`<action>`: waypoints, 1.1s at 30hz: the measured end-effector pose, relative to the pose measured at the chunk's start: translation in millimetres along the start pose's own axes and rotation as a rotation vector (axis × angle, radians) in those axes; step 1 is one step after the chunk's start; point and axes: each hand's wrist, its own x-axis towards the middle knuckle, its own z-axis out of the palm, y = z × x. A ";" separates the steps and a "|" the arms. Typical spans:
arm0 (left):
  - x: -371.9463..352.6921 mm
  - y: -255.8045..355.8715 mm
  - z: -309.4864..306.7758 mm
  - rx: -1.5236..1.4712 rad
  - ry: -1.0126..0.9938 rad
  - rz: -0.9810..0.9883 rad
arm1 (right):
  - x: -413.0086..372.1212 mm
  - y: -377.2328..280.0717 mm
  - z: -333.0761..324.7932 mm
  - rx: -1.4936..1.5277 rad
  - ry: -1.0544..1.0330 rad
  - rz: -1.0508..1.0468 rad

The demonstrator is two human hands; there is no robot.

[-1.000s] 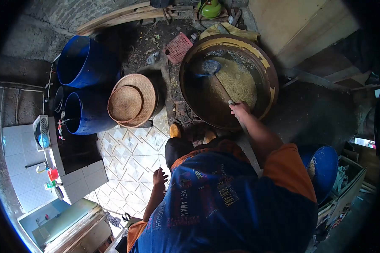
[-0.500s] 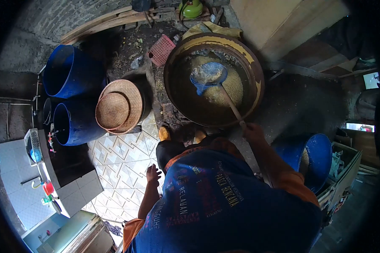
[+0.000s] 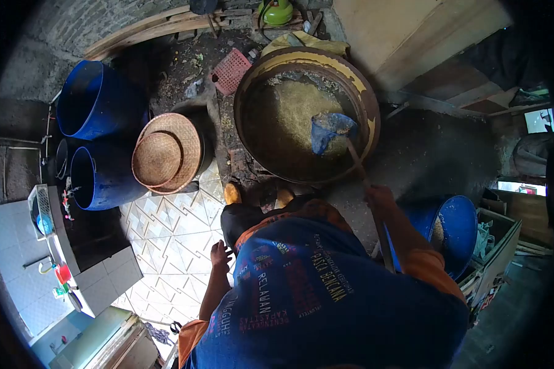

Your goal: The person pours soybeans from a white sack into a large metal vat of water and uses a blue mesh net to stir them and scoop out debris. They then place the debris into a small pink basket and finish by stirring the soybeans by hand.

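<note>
My right hand (image 3: 380, 200) is wrapped around the long wooden handle of a blue mesh skimmer (image 3: 331, 133). The skimmer's bowl, with some pale material in it, is tilted over the near right part of a huge round pan (image 3: 252, 144). Inside the pan, pale yellow grains or beans (image 3: 298, 107) lie in murky liquid. Beside my body hangs my left hand (image 3: 221, 254), holding nothing, its fingers loosely apart over the tiled floor.
Left of the pan are woven trays (image 3: 188, 147), a pink basket (image 3: 231, 72) and large blue drums (image 3: 108, 175). Another blue drum (image 3: 461, 237) with pale grains stands near my right arm. A green gas cylinder (image 3: 277, 12) is at the back; tiles (image 3: 178, 234) cover the floor at left.
The skimmer has swung right and toward me from the pan's middle, and its bowl has tipped. My right hand has drawn slightly back and right. The grains have spread in the liquid.
</note>
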 end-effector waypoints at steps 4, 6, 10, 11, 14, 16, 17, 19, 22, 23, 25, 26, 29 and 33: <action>0.9 -10.3 -7.6 0.006 0.012 -0.010 | 38.3 -19.9 3.8 -0.312 -0.001 -0.218; -2.7 -10.8 -10.9 0.000 0.020 -0.008 | 44.6 -48.3 18.0 -0.245 0.043 -0.147; -10.0 -17.7 -13.3 0.009 0.047 0.048 | 93.5 -66.0 26.2 -0.181 0.180 -0.073; -10.1 -20.3 -14.8 0.004 0.055 0.046 | 106.9 -67.7 29.0 -0.136 0.193 -0.098; -3.5 -35.3 -22.7 0.062 0.042 0.100 | 132.6 -77.0 39.4 -0.171 0.193 -0.080; 1.6 -46.5 -27.4 0.069 0.041 0.115 | 141.6 -89.7 49.9 -0.224 0.204 -0.085; -8.0 -38.9 -25.4 0.079 0.036 0.129 | 142.3 -96.8 56.5 -0.274 0.221 -0.088; -18.6 -31.8 -22.2 0.000 0.069 0.010 | 141.9 -109.9 71.2 -0.336 0.238 -0.104; -23.4 -33.5 -23.4 0.018 0.075 -0.009 | 186.0 -101.9 86.0 -0.547 0.306 -0.178; -15.7 -43.2 -26.5 0.017 0.078 -0.007 | 191.4 -101.5 91.8 -0.699 0.355 -0.239; -2.5 -60.2 -31.6 0.087 0.041 0.125 | 187.3 -105.4 104.6 -0.665 0.322 -0.218; -21.7 -36.8 -24.8 0.015 0.086 -0.010 | 177.5 -111.6 114.6 -0.634 0.292 -0.196; -1.4 -61.6 -32.0 0.117 0.040 0.190 | 162.4 -115.9 136.2 -0.690 0.291 -0.301; 4.0 -64.0 -33.8 0.114 0.038 0.193 | 173.8 -95.6 155.0 -0.472 0.152 -0.417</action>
